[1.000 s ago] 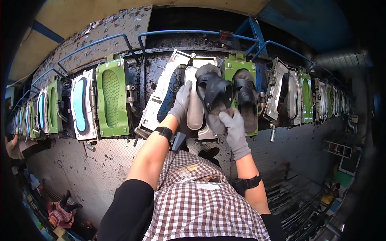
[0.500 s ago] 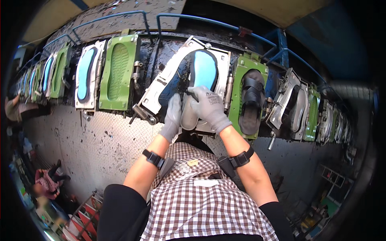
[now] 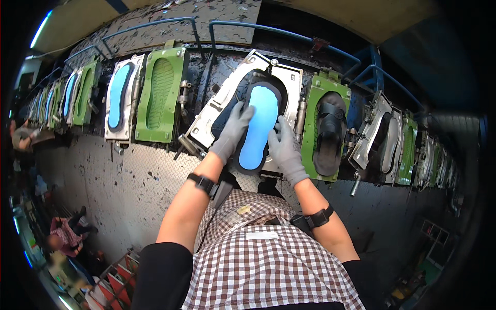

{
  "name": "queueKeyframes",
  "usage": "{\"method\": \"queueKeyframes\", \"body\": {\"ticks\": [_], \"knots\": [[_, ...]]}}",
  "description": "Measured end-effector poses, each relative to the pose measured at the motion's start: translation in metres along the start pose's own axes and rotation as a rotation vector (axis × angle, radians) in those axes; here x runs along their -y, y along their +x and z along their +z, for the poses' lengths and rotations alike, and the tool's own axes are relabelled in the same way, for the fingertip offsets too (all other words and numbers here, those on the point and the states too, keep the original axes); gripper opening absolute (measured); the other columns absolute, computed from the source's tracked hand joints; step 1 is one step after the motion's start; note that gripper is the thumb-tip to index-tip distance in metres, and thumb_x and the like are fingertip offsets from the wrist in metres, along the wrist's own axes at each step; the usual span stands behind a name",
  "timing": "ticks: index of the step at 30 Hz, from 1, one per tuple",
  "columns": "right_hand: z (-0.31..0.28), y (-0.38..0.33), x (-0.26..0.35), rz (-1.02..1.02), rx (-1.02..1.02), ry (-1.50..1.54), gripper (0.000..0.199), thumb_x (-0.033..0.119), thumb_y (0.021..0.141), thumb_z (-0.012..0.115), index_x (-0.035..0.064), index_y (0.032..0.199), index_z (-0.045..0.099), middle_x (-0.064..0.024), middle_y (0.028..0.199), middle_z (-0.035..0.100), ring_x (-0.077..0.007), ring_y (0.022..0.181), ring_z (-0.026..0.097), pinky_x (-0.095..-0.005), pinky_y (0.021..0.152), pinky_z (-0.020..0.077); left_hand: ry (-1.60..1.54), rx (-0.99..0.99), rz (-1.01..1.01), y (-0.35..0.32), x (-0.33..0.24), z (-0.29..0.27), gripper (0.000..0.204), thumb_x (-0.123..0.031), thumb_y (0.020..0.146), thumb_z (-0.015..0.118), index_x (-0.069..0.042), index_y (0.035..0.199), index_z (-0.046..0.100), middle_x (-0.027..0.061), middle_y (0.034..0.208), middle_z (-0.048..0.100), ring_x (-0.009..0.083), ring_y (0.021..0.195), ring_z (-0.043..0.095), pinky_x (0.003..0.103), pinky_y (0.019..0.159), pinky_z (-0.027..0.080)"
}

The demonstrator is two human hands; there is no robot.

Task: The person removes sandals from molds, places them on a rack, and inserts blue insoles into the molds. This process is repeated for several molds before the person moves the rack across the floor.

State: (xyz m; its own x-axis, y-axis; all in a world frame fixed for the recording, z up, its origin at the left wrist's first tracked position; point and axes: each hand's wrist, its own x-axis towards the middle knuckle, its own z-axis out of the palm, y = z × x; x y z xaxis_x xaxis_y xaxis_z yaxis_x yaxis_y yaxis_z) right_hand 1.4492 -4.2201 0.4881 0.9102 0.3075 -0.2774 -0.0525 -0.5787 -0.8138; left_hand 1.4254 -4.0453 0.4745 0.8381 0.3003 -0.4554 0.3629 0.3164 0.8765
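Observation:
Tilted over the open metal mould (image 3: 293, 82) in front of me is a shoe sole (image 3: 261, 124) with a blue face and a black rim. My left hand (image 3: 233, 133), in a grey glove, closes on its left edge with the thumb on the blue face. My right hand (image 3: 285, 152), gloved alike, grips the right edge lower down. The silver frame (image 3: 206, 116) of the mould stands swung out to the left, and the dark cavity shows behind the toe end of the sole. The sole's underside is hidden.
To the right, a green mould half (image 3: 311, 98) bears a black strapped sandal (image 3: 330, 129). Left stands another green mould half (image 3: 161, 98) beside a silver one with a blue-faced sole (image 3: 120, 95). More moulds curve away both ways. A blue rail (image 3: 263, 26) runs behind. People are at far left.
The sole has come up out of the mould cavity toward me, its full blue face now showing. My right hand has moved from its heel part to the right edge, my left to the left edge.

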Motion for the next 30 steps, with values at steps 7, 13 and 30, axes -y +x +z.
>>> {"method": "queueKeyframes", "body": {"ticks": [7,13,30], "knots": [[0.007,0.001,0.031,0.295,0.068,-0.2,0.075,0.027,0.096,0.069,-0.0048,0.157,0.037,-0.0156,0.091,0.07,-0.0231,0.079,0.071,-0.0364,0.075,0.0558,-0.255,0.17,0.034,0.032,0.002,-0.013,0.081,-0.021,0.088,0.078,-0.003,0.158,0.04,0.0147,0.139,0.059,0.0223,0.121,0.06,0.034,0.102,0.052],[0.033,-0.009,0.012,0.123,-0.189,0.356,0.064,0.01,0.092,0.071,-0.0065,0.149,0.048,-0.003,0.077,0.059,-0.0086,0.069,0.058,-0.0283,0.065,0.0503,-0.252,0.219,0.078,0.04,-0.001,-0.002,0.082,-0.019,0.09,0.077,-0.001,0.159,0.038,0.0139,0.135,0.061,0.02,0.118,0.062,0.032,0.102,0.053],[-0.031,0.05,0.03,-0.061,-0.14,-0.254,0.047,0.021,0.094,0.061,0.0163,0.141,0.063,-0.0132,0.124,0.072,-0.0358,0.108,0.069,-0.0421,0.1,0.0538,0.553,-0.078,0.323,0.046,0.014,0.05,0.094,-0.037,0.101,0.06,0.008,0.164,0.007,0.0363,0.164,0.027,0.0475,0.152,0.032,0.043,0.125,0.028]]}}
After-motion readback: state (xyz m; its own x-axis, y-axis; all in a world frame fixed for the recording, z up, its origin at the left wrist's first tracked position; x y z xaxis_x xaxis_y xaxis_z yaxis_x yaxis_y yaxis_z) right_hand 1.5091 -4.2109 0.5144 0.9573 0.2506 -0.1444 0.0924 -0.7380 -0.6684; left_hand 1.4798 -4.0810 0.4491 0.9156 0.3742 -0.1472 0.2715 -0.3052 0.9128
